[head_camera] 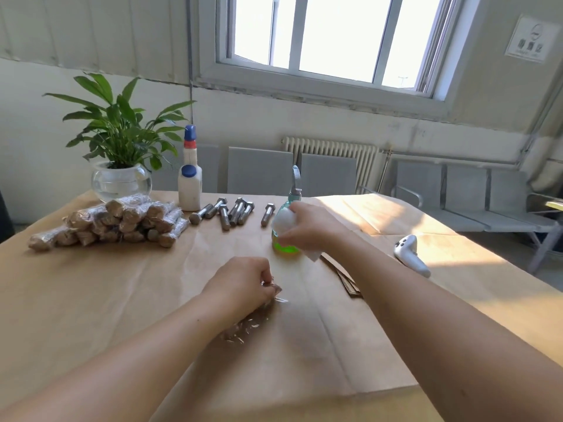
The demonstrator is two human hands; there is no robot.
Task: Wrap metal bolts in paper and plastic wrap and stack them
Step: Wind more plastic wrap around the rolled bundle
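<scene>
**Wall sign the only lettering, and it cannot be read**

A white sign (528,38) on the wall at the upper right of the frame, beside the window, carries a round emblem above a row of dark characters, all too blurred to make out. No other text, brand or number is legible anywhere.

Six bare bolts (227,211) — two white bottles (189,187) — one plant (118,129)

Plain office or waiting room used as a packing spot, paper-covered worktop (91,300), row of grey metal seats (475,205), wall radiator (332,150), large window (329,35), potted plant (118,132), wall sign (528,39)
</scene>
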